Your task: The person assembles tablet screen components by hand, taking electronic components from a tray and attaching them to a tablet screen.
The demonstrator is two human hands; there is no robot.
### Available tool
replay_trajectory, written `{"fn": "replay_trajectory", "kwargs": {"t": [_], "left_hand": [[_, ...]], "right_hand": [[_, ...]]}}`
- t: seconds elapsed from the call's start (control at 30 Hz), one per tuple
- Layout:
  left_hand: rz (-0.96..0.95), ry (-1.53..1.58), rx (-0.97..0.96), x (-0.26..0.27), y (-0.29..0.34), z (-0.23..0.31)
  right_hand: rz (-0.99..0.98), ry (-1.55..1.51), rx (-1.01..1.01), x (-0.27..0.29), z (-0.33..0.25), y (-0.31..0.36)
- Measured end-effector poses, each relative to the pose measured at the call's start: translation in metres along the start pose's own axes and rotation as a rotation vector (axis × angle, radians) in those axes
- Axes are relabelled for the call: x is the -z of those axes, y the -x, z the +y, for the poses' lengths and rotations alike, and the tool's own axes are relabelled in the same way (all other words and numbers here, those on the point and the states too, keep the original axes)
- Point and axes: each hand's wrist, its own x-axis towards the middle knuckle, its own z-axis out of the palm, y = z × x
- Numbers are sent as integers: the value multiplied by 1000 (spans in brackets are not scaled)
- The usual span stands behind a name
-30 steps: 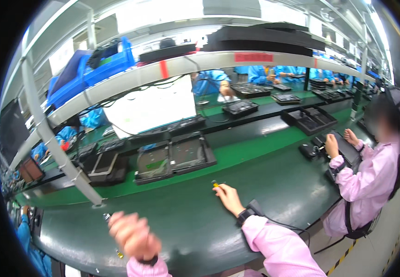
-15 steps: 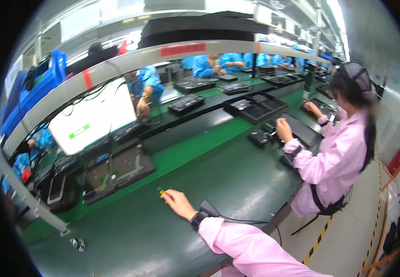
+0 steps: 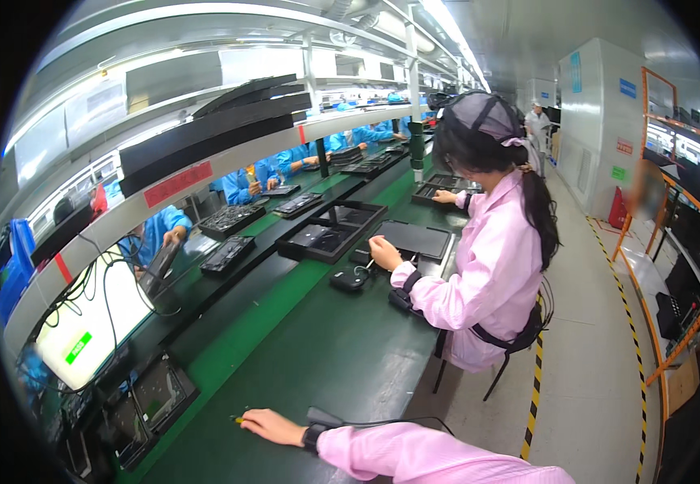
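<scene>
My right hand (image 3: 273, 426) rests low over the green tabletop (image 3: 301, 355), its arm in a pink sleeve coming in from the lower right. The fingers are closed on a small yellow object with a dark tip (image 3: 238, 419). Too little of the object shows to tell its kind. A black wrist band (image 3: 314, 436) with a cable circles the wrist. My left hand is out of view. Left of my right hand, beyond a strip of green bench, lies a black tray (image 3: 146, 413) with flat parts in it.
A co-worker in a pink coat (image 3: 479, 250) sits on the right, hands over a dark flat panel (image 3: 414, 239). Black trays (image 3: 330, 234) line the bench; a lit screen (image 3: 96, 323) stands at left. Orange-framed shelving (image 3: 648, 323) is across the aisle. People in blue work opposite.
The view has swung to the right, showing more of the aisle and shelving. My right hand now appears lower and further left in the picture, still closed on the yellow object.
</scene>
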Motion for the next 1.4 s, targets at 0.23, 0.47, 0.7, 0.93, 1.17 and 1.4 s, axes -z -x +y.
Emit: {"fn": "replay_trajectory", "kwargs": {"t": [0.23, 0.47, 0.7, 0.93, 1.17, 1.4], "left_hand": [[140, 363, 641, -131, 19, -22], [164, 355, 687, -255, 23, -9], [75, 447, 786, -407, 12, -19], [-211, 549, 672, -530, 12, -35], [-419, 747, 755, -639, 3, -17], [-389, 674, 818, -693, -16, 3]], "right_hand": [[140, 145, -110, 113, 9, 16], [422, 85, -267, 144, 41, 10], [590, 113, -342, 163, 49, 11], [681, 173, -336, 163, 43, 5], [715, 378, -395, 169, 49, 8], [790, 610, -388, 178, 54, 9]]}}
